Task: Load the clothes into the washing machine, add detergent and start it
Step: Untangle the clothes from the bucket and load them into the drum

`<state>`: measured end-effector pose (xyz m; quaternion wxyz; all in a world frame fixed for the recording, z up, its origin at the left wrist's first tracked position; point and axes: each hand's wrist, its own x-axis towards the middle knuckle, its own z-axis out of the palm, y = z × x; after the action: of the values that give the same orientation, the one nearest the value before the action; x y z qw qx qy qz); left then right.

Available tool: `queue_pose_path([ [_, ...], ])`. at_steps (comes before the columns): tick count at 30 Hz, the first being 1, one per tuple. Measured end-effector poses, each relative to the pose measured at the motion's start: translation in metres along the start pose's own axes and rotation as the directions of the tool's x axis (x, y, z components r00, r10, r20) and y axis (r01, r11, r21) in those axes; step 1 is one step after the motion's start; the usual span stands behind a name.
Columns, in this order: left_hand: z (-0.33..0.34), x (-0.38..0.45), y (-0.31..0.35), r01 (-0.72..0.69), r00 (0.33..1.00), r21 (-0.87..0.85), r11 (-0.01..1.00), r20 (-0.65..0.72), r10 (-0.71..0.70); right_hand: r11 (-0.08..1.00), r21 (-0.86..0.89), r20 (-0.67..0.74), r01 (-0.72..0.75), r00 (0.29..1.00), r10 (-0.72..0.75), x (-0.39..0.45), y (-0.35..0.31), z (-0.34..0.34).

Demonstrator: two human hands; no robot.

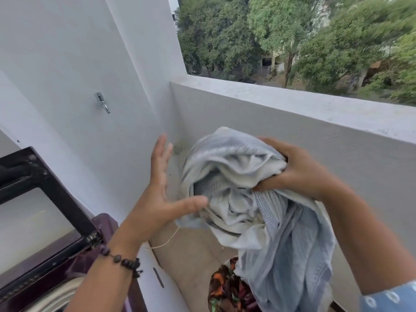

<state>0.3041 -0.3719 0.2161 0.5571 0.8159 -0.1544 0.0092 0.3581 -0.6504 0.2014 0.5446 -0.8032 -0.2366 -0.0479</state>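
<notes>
The cloth point(254, 199) is pale blue and white, with a tiny checked weave. The clothes pile point(229, 289) below is dark with orange and red patches. The washing machine point(85, 262) is deep purple, its lid point(45, 194) black-framed. The sleeve point(389, 298) is blue with white dots. The bracelet point(121, 260) has dark beads.

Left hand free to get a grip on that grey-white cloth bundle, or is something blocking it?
Probably yes. The left hand is open, palm facing the cloth bundle, its thumb right at the fabric edge. Nothing lies between them. The right hand clutches the bundle from the other side, leaving the near side free.
</notes>
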Motion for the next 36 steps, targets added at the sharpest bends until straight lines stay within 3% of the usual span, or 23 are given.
queue_pose_path([
  [3,0.011,0.018,0.016,-0.119,0.987,0.515,0.849,0.156,0.044,0.950,-0.302,0.140,0.083,0.989,-0.042,0.009,-0.011,0.003],
  [5,0.025,0.032,0.017,-0.147,0.973,0.588,0.795,0.231,0.009,0.924,-0.357,0.204,0.138,0.977,-0.067,0.013,-0.018,0.007],
  [8,0.031,0.042,0.008,-0.146,0.984,0.392,0.908,0.152,0.092,0.924,-0.356,0.165,0.141,0.983,-0.087,0.015,-0.025,0.007],
  [10,0.030,0.042,0.005,-0.159,0.986,0.339,0.927,0.103,0.131,0.924,-0.368,0.132,0.101,0.990,-0.056,0.014,-0.024,0.007],
  [13,0.034,0.046,0.004,-0.148,0.989,0.231,0.962,0.052,0.140,0.930,-0.365,0.207,0.035,0.977,0.045,0.013,-0.016,0.002],
  [16,0.033,0.049,0.002,-0.188,0.981,0.087,0.978,-0.031,0.192,0.984,-0.162,0.341,-0.072,0.932,0.124,0.005,0.000,-0.012],
  [19,0.020,0.049,0.001,-0.245,0.956,0.015,0.969,-0.163,0.244,0.986,0.086,0.431,-0.142,0.898,0.092,-0.006,0.022,-0.021],
  [23,-0.001,0.050,0.009,-0.291,0.919,-0.066,0.954,-0.296,0.260,0.953,0.138,0.533,-0.270,0.831,0.158,-0.013,0.042,-0.013],
  [26,-0.006,0.049,0.021,-0.353,0.889,-0.115,0.928,-0.349,0.295,0.930,0.183,0.545,-0.319,0.820,0.174,-0.013,0.046,0.000],
  [29,-0.004,0.047,0.023,-0.400,0.848,-0.158,0.903,-0.438,0.299,0.903,0.319,0.468,-0.286,0.877,0.112,-0.011,0.043,0.020],
  [31,0.000,0.046,0.021,-0.395,0.816,-0.173,0.903,-0.517,0.258,0.865,0.453,0.266,-0.216,0.959,0.100,-0.007,0.042,0.034],
  [33,0.002,0.046,0.016,-0.371,0.796,-0.251,0.894,-0.581,0.167,0.839,0.533,0.043,-0.110,0.994,0.103,-0.001,0.040,0.038],
  [36,-0.007,0.045,0.002,-0.250,0.899,-0.274,0.929,-0.421,0.118,0.855,0.519,-0.129,0.021,0.990,0.054,0.009,0.030,0.027],
])
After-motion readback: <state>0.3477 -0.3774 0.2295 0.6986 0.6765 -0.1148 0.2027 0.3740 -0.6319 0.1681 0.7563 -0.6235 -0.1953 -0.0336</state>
